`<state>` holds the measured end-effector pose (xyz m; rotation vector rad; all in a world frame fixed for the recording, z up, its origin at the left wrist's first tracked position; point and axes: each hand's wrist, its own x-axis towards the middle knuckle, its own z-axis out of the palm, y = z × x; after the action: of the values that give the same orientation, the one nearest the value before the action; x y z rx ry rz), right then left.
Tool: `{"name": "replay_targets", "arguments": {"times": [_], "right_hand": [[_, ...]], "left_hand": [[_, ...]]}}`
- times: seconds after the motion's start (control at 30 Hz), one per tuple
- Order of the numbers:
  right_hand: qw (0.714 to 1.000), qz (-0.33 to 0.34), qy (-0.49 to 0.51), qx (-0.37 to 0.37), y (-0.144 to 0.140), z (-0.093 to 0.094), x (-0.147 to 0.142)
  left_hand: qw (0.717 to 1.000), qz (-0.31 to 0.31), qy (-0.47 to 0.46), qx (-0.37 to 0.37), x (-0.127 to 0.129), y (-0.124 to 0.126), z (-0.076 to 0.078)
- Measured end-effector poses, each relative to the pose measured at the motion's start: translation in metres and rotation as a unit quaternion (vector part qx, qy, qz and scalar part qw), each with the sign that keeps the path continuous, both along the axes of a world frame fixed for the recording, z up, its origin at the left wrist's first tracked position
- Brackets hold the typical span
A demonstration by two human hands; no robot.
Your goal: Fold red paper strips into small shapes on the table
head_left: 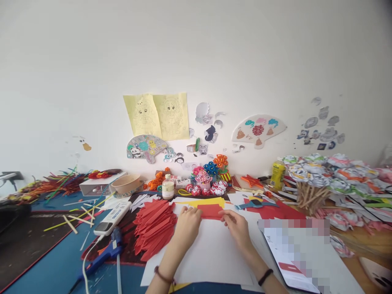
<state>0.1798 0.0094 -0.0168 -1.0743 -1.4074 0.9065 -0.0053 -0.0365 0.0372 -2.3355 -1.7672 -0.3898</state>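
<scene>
While between hands (188,220) (237,226) — red paper (209,211); bowl (126,185), contents hidden

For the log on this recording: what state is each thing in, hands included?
Left hand: fingers curled at the red paper's left edge
Right hand: fingertips at its right edge
Red paper: flat, between both hands
Red strips: heaped, loose
Glue gun: set down, not held
Tablet: screen lit, partly blurred
Small bottle: upright, capped
Yellow bottle: upright
Watch: unworn, lying down
Bowl: upright, contents unclear
Yellow drawings: stuck up
</scene>
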Motion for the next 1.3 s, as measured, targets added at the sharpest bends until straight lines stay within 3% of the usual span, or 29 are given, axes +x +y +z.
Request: {"name": "replay_targets", "arguments": {"times": [0.13, 0.27, 1.0, 1.3], "right_hand": [[0.999, -0.018, 0.040, 0.003, 0.000, 0.003, 0.002], [0.997, -0.018, 0.073, 0.008, -0.001, 0.010, 0.003], [0.999, -0.004, 0.039, 0.008, -0.004, 0.015, 0.006], [0.998, -0.051, -0.028, -0.002, 0.002, 0.006, 0.011]], "left_hand": [[0.999, -0.020, -0.003, -0.028, 0.015, 0.042, -0.019], [0.999, -0.030, -0.012, -0.037, 0.012, 0.056, -0.033], [0.997, -0.072, -0.032, -0.015, -0.009, 0.067, -0.047], [0.999, -0.034, -0.011, -0.007, -0.008, 0.065, -0.058]]}}
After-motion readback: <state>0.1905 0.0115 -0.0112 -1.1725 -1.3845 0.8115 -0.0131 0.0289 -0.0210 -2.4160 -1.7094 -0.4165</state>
